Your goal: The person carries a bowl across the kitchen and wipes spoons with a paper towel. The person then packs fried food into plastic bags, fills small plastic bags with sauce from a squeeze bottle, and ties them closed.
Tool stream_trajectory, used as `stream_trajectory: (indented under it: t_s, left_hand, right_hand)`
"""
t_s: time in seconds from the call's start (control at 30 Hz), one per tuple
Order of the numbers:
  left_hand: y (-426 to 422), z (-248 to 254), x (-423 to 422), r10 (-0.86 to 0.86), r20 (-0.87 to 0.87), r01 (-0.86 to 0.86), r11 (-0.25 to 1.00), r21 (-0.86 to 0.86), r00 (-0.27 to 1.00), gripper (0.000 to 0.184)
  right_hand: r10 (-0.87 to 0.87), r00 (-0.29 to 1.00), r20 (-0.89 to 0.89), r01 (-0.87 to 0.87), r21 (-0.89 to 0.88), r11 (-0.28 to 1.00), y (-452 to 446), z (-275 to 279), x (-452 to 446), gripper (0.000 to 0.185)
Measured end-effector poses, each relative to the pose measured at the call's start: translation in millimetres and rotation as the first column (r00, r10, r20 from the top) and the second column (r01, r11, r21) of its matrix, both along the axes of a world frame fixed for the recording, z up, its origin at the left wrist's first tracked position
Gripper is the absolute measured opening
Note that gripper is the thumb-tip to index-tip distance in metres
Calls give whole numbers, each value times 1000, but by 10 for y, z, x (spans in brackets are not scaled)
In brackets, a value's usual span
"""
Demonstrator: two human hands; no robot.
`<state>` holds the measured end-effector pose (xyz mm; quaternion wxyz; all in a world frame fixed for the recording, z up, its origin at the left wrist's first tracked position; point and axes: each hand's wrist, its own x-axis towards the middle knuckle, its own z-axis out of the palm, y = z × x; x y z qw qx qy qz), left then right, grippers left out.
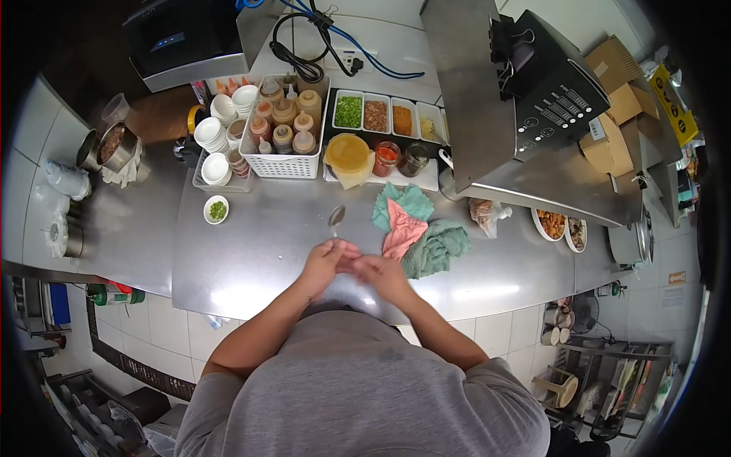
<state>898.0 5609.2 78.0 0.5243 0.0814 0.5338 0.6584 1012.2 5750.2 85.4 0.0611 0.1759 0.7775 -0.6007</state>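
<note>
My left hand [326, 260] and my right hand [378, 273] meet above the front of the steel counter [251, 266], fingertips close together or touching. The left fingers look stretched toward the right hand, with no object visible in them. Motion blurs the right fingers, so their pose is unclear. Just beyond the left hand is a metal spoon [336, 216]; its handle runs toward my fingers, and I cannot tell whether they touch it. Right of the hands lie a pink cloth [403, 228] and crumpled green cloths [438, 247]. A small white bowl [216, 210] holds chopped greens.
A white basket [283, 166] of sauce bottles stands at the back, beside stacked white bowls [212, 133]. Topping trays [375, 114], a yellow-lidded tub [348, 154] and jars [387, 158] are to its right. A steel shelf [533, 186] overhangs the right side.
</note>
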Motion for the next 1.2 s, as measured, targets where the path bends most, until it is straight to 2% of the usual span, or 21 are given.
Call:
stream_trajectory:
  t_s: [0.03, 0.07, 0.13, 0.27, 0.33, 0.37, 0.43, 0.47, 0.5, 0.53, 0.6, 0.63, 0.7, 0.77, 0.8, 0.83, 0.87, 0.93, 1.0, 1.13, 1.2]
  left_hand:
    - [-65, -94, -15, 71, -70, -76, 994, -83, 995, 32]
    - [-126, -80, -34, 75, -66, -81, 993, -88, 995, 32]
    - [-252, 12, -48, 91, -41, -97, 982, -161, 995, 27]
    - [-252, 121, 23, 210, 51, -198, 966, -167, 976, 25]
    - [-292, 29, 15, 55, 5, -53, 977, -208, 998, 23]
    - [-251, -81, 19, 63, 1, -61, 976, -208, 998, 23]
    - [-113, -302, 156, -62, -268, 8, 980, -198, 961, 18]
    - [12, -219, 301, 32, -421, -85, 990, -108, 906, 19]
    - [30, -153, 334, 19, -425, -70, 992, -106, 905, 19]
    - [63, -88, 359, -22, -387, -26, 993, -118, 922, 21]
    - [94, 25, 399, -104, -344, 49, 985, -165, 933, 22]
    - [108, 78, 400, -103, -349, 48, 986, -162, 931, 22]
    - [58, 252, 442, -153, -311, 92, 975, -201, 938, 18]
    - [12, 399, 424, -180, -200, 118, 951, -286, 963, 17]
    - [23, 439, 396, -192, -89, 150, 924, -352, 977, 19]
    - [-9, 416, 396, -199, -101, 153, 926, -345, 975, 19]
    - [-85, 361, 401, -153, -75, 117, 930, -348, 985, 20]
    - [-61, 323, 413, -144, -67, 114, 935, -335, 987, 22]
    - [2, 321, 450, -114, -84, 76, 930, -360, 990, 23]
    - [-33, 497, 397, -156, -57, 130, 938, -322, 986, 22]
    - [-214, 591, 416, -199, -106, 157, 938, -310, 974, 21]
  right_hand:
    - [-50, 999, -11, 51, 334, 941, 128, -40, -16, 25]
    - [-89, 995, -38, 93, 628, 773, 274, -80, -26, 25]
    - [-56, 943, -327, 331, 918, 219, 509, -235, -59, 24]
    - [-51, 981, -186, 193, 939, 284, 905, -558, -50, 24]
    - [-256, 965, -50, 240, 560, 793, 880, -126, -122, 28]
    - [-249, 967, -55, 236, 559, 795, 785, 77, -149, 28]
    - [-170, 951, -258, 238, 257, 937, 392, 313, -164, 30]
    - [-93, 888, -450, 302, 419, 856, 181, 257, -229, 27]
    - [26, 796, -605, 394, 550, 736, 21, 191, -294, 25]
    - [18, 793, -609, 408, 552, 727, -19, 61, -289, 25]
    - [-344, 771, -536, 403, -8, 915, -13, -56, -318, 21]
    - [-343, 768, -541, 403, -7, 915, 52, -92, -285, 21]
    - [-372, 872, -318, 452, 237, 860, 80, 159, -207, 18]
    - [-351, 845, -403, 466, 231, 854, 249, -166, -271, 17]
    - [-494, 803, -334, 540, 56, 840, 363, -244, -319, 16]
    - [-617, 748, -246, 611, -111, 784, 496, -302, -336, 16]
    - [-621, 761, -186, 436, -562, 703, 476, 135, -242, 20]
    - [-332, 922, -200, 144, -618, 773, 432, 240, -173, 22]
    - [-406, 880, -248, 289, -401, 870, 90, -190, -152, 25]
    - [-433, 886, -164, 347, -382, 856, 371, 113, -156, 26]
    - [-477, 730, -490, 425, -221, 878, 729, 111, -78, 25]
